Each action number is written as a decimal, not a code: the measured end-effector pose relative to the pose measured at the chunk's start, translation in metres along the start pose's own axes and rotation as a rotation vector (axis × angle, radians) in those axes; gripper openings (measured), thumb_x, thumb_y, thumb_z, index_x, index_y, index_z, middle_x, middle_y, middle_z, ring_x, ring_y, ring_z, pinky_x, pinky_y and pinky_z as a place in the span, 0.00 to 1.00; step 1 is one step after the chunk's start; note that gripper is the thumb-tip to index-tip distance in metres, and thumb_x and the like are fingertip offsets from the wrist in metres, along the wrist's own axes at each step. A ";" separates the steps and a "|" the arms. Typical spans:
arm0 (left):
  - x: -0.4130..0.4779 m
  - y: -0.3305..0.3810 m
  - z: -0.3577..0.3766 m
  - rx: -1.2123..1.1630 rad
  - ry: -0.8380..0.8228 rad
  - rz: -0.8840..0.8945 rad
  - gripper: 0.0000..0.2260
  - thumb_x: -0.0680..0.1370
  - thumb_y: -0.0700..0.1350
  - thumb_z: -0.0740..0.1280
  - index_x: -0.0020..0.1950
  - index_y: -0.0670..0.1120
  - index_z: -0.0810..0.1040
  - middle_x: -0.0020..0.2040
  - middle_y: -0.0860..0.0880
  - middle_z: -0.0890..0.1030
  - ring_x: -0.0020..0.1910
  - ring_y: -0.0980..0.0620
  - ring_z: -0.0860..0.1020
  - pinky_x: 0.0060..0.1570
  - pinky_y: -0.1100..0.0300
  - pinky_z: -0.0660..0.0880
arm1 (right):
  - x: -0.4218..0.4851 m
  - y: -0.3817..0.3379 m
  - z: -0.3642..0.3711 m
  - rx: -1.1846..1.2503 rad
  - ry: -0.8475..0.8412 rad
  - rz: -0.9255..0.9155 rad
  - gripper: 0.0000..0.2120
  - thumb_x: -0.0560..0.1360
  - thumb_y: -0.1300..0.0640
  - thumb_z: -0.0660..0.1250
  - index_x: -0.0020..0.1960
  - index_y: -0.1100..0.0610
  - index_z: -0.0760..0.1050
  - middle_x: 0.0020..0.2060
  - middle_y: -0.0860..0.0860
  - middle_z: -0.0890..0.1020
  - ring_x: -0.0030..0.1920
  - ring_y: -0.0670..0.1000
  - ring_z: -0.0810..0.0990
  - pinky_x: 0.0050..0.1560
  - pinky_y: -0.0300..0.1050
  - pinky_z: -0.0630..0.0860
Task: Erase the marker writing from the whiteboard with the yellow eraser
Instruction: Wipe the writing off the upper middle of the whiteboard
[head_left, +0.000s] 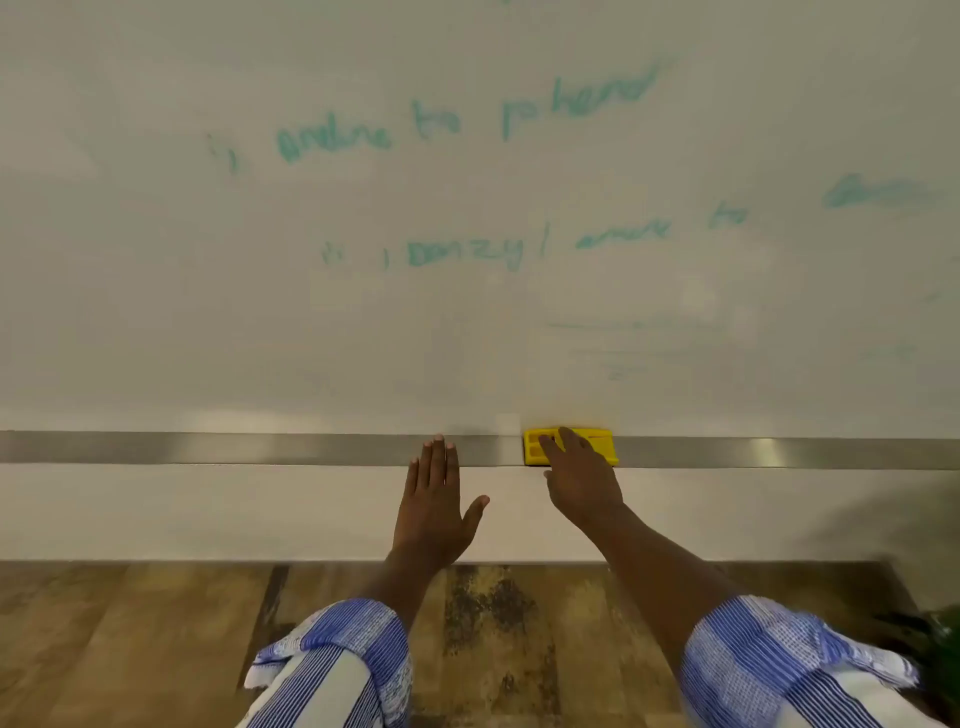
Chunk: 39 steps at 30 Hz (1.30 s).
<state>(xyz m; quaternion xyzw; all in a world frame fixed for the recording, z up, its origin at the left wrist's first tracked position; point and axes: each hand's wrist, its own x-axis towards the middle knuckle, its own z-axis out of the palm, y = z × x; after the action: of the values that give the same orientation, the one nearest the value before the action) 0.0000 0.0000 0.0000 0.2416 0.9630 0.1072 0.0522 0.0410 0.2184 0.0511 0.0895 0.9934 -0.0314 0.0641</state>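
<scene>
A large whiteboard fills the upper view, with two lines of green marker writing and fainter smears lower right. The yellow eraser lies on the metal tray along the board's bottom edge. My right hand rests on top of the eraser, fingers spread over it and not closed around it. My left hand is flat and open just left of it, fingertips touching the tray.
Below the tray is a plain white wall strip, then wood-pattern flooring. Striped blue-and-white sleeves cover both forearms. A dark green plant shows at the lower right edge.
</scene>
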 end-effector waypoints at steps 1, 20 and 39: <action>0.001 -0.002 0.003 0.011 -0.002 -0.003 0.40 0.83 0.67 0.47 0.83 0.41 0.37 0.82 0.43 0.36 0.82 0.44 0.37 0.81 0.50 0.39 | 0.003 0.000 -0.001 -0.020 -0.023 0.009 0.23 0.81 0.57 0.61 0.75 0.53 0.62 0.73 0.56 0.64 0.69 0.58 0.68 0.57 0.52 0.74; 0.004 -0.007 0.007 0.053 -0.153 0.015 0.40 0.83 0.66 0.48 0.82 0.40 0.37 0.83 0.39 0.38 0.82 0.41 0.37 0.81 0.48 0.39 | 0.023 0.002 0.001 -0.177 0.077 0.080 0.18 0.80 0.59 0.59 0.69 0.56 0.66 0.64 0.58 0.71 0.62 0.60 0.71 0.61 0.51 0.68; 0.028 -0.027 -0.217 0.140 0.635 0.266 0.09 0.77 0.48 0.70 0.44 0.43 0.77 0.42 0.43 0.77 0.40 0.40 0.75 0.39 0.49 0.72 | -0.004 -0.104 -0.183 0.165 0.553 -0.194 0.24 0.79 0.40 0.59 0.70 0.52 0.67 0.50 0.54 0.76 0.47 0.57 0.78 0.40 0.49 0.75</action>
<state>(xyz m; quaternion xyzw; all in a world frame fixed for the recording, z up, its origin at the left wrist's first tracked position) -0.0702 -0.0489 0.2030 0.3227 0.8963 0.1164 -0.2812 0.0042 0.1292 0.2376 0.0041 0.9712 -0.0926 -0.2196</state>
